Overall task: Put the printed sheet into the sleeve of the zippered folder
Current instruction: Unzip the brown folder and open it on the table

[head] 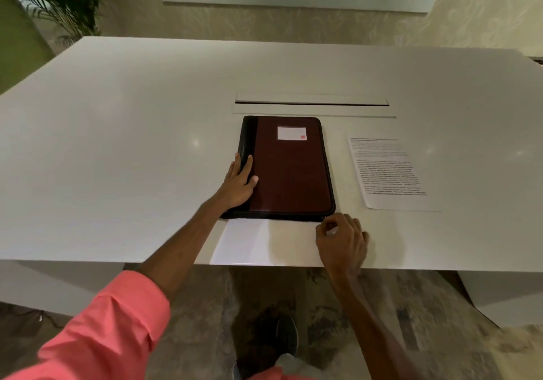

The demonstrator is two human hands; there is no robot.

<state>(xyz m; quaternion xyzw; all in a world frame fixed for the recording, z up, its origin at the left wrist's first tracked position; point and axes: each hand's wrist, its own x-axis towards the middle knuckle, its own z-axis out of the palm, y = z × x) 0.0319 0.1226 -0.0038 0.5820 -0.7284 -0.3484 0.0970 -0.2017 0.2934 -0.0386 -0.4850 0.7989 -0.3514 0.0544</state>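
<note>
The printed sheet lies flat on the white table, right of centre in the frame, just beside the folder but not touching it. The folder, dark red with a black spine and a white label, lies closed at the centre of the frame. The left hand rests flat on the folder's spine edge, fingers loosely spread and pressing down. The right hand sits at the folder's lower right corner, thumb and forefinger pinched together where the zipper ends; whether they grip the zipper pull is too small to tell. A long slot cuts the tabletop just above the folder. A plant stands in the upper left.
</note>
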